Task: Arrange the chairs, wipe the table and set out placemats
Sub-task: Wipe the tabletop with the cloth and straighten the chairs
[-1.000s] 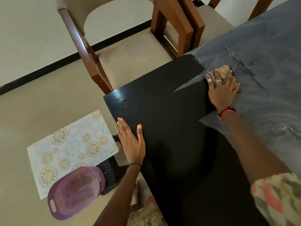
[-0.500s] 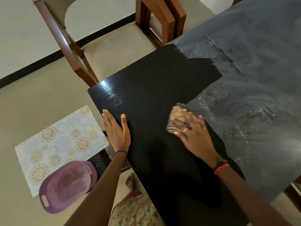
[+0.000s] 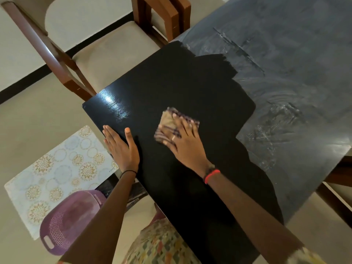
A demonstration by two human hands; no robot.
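A black table (image 3: 186, 86) fills the middle and right; its near left part is wiped dark and glossy, while the far and right part is grey with dust and smears. My right hand (image 3: 185, 144) presses a folded checked cloth (image 3: 169, 122) flat on the wiped part, fingers spread over it. At the table's left edge my left hand (image 3: 122, 147) rests flat with straight fingers. A floral placemat (image 3: 57, 172) lies to the left, below the table's level. Beige chairs with brown wooden frames (image 3: 106, 54) stand at the table's far left side.
A purple perforated basket (image 3: 66, 220) sits on the near corner of the placemat. A dark stool or seat (image 3: 133, 195) shows under my left forearm. Beige floor lies to the left, with a black skirting line along the wall.
My right hand has dragged the cloth from the far dusty area back toward me and to the left, widening the dark wiped patch. My left hand has stayed on the table edge.
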